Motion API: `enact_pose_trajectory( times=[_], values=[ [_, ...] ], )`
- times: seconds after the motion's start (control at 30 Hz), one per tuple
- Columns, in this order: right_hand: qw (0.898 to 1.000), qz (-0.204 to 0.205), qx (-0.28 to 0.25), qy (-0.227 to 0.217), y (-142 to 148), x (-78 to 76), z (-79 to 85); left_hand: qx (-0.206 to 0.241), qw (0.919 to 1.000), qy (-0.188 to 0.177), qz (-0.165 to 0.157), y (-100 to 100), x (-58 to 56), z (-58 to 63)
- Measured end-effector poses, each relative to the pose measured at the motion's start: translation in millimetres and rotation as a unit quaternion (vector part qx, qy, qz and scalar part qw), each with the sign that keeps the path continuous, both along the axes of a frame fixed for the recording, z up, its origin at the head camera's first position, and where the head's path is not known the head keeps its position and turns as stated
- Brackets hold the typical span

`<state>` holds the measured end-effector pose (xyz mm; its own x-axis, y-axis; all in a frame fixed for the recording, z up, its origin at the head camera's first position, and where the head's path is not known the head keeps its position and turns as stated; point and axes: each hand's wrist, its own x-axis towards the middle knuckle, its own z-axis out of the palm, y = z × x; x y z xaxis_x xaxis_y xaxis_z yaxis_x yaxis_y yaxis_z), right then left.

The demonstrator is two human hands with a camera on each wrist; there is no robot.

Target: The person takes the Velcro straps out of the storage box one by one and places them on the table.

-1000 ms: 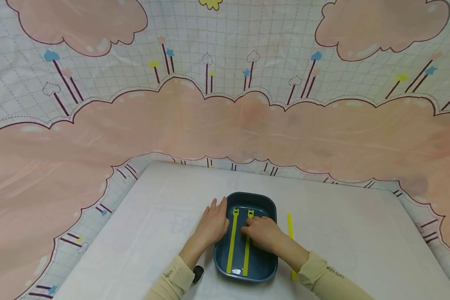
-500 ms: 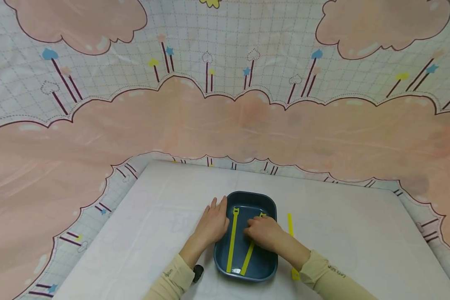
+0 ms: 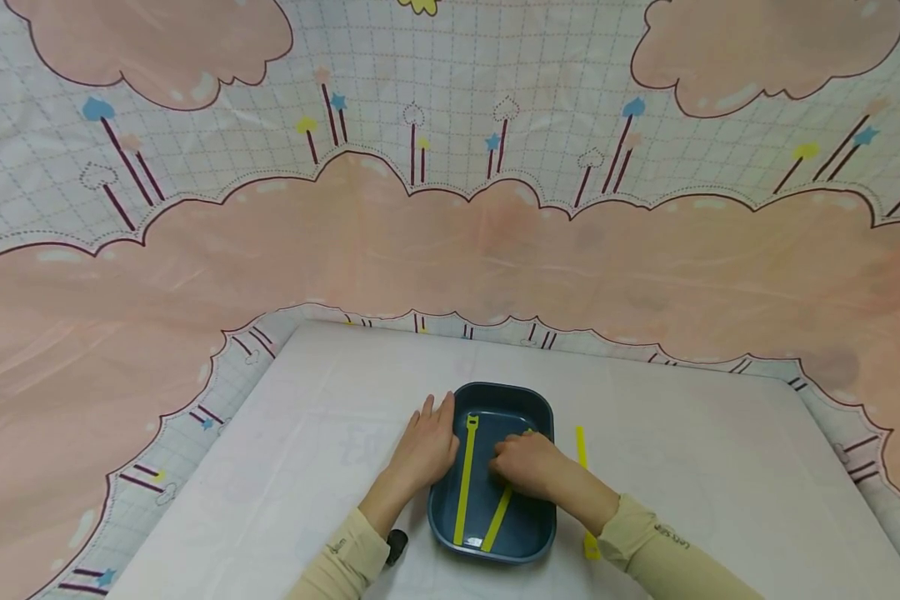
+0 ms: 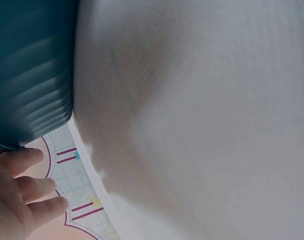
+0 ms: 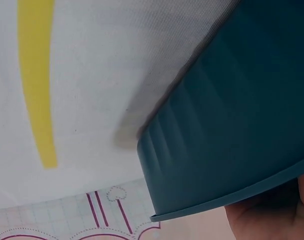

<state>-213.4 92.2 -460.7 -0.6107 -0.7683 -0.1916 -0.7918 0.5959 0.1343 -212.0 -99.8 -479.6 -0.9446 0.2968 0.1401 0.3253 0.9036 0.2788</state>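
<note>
A dark blue rectangular tray stands on the white tabletop. Two yellow cable straps lie inside it, the left strap nearly straight along the tray. My right hand reaches in over the right rim, fingers curled down on the middle of the right strap, which slants with its head end to the right and is partly covered by the hand. My left hand lies against the left rim with fingers extended; several of its fingers show beside the tray wall in the left wrist view.
Another yellow strap lies on the table right of the tray, partly under my right forearm. A small black object sits by my left cuff. Behind the table hangs a cloud-patterned cloth.
The right strap's head end has swung to the right, turning it from nearly straight to slanted. My right hand has shifted slightly right with it; my left hand has stayed put.
</note>
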Motion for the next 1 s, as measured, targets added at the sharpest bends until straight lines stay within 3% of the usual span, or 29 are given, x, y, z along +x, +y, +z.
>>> enact_pose_trajectory(
  times=[0.2,0.6,1.0],
  values=[
    [1.000,0.006,0.008,-0.020,1.4,-0.5,1.8,0.004,1.0000,-0.001,0.001,0.3,0.1,-0.1],
    [0.999,0.023,0.020,-0.009,3.3,5.0,4.0,0.015,0.9999,0.000,0.002,0.7,2.2,-0.5],
    [0.999,0.009,0.034,0.037,6.2,3.6,18.9,0.011,0.9998,0.015,0.000,0.8,1.8,0.8]
  ],
)
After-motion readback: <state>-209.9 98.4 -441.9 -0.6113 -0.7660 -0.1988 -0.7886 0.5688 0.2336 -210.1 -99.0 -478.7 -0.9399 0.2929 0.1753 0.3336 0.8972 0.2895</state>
